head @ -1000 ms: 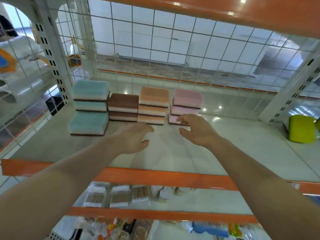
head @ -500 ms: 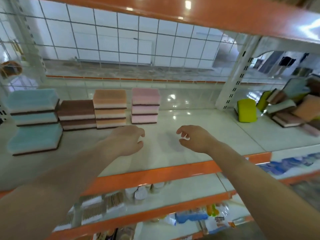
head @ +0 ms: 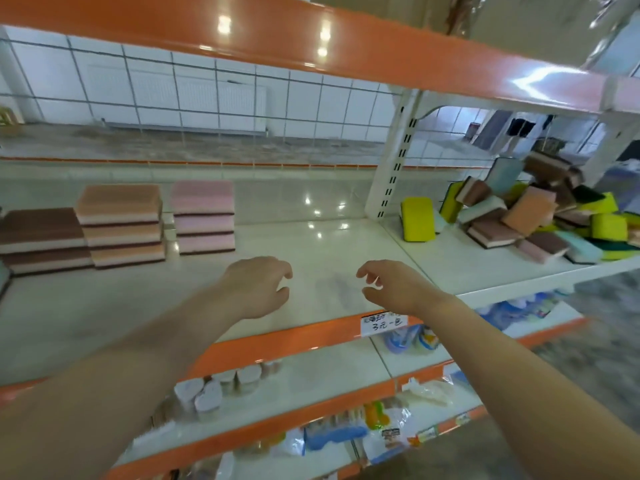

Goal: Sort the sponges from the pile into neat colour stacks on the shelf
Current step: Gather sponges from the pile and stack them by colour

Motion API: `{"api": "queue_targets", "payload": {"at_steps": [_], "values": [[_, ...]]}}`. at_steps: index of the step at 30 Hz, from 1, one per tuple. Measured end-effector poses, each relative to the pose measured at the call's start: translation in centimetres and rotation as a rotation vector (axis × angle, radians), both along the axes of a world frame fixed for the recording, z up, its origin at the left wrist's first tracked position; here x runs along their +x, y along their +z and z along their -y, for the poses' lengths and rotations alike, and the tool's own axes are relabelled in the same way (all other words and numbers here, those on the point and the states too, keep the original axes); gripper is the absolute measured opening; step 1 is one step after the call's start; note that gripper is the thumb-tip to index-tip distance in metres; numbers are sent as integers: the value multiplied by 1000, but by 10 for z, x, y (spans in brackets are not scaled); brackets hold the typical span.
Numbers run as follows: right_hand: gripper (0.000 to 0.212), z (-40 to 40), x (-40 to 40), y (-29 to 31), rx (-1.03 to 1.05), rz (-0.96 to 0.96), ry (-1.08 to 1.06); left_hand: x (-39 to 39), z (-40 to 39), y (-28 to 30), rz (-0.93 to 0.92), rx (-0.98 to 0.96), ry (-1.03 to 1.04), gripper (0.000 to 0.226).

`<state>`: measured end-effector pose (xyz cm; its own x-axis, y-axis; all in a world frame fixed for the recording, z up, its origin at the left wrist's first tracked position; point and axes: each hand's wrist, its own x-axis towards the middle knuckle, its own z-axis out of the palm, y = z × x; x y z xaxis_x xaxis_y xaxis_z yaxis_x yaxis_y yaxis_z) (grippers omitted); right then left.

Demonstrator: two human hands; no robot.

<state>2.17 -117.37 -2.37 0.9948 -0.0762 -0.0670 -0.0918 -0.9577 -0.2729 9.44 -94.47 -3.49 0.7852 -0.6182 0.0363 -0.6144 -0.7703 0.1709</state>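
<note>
head view: both hands (head: pixel 258 287) empty, loosely curled

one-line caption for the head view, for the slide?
Both hands, left and right, empty over the shelf, between sorted sponge stacks and unsorted pile.

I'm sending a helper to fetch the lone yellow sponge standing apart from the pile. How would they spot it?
Find the white slotted upright dividing the shelf. Just right of its foot, the yellow sponge stands on edge, left of the jumbled pile. Unlike the pile's sponges, nothing overlaps it.
</note>
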Motion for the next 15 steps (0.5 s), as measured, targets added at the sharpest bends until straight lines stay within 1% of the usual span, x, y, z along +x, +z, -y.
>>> {"api": "queue_targets", "payload": {"at_steps": [9,15], "values": [[36,83,-42,-1,-35,-88,-64,-24,88,-3,-4,49,-75,38],[38,134,-68,-2,-35,-98,-132,-32,136,-2,8,95,-127,40]]}}
